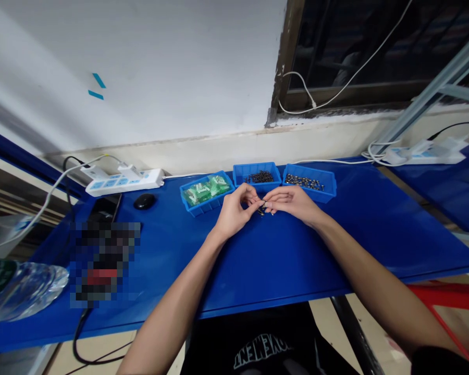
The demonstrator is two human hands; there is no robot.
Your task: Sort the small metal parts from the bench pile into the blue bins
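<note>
My left hand and my right hand meet over the blue table, fingertips pinched together. Between them is a small dark metal part, too small to make out exactly. A few small brass-coloured and dark pieces show just under the fingers. Behind my hands stand three blue bins. The left bin has green bags with white pieces in it. In the middle bin lie many dark screw-like parts. Small shiny metal parts fill the floor of the right bin.
On the left are a black mouse, a white power strip, a phone-like dark device and a clear plastic bottle. Another power strip lies at the back right beside a metal frame. The table ends near my body.
</note>
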